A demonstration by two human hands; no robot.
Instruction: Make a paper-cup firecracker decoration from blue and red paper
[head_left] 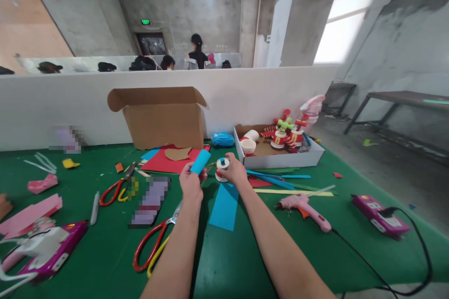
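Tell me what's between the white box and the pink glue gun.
Between the white box and pink glue gun, the head view shows blue strips, green strips and a pale yellow strip.

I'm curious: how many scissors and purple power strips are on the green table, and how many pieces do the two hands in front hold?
Scissors: 2
Purple power strips: 2
Blue piece in the left hand: 1
White-and-red piece in the right hand: 1
Total: 6
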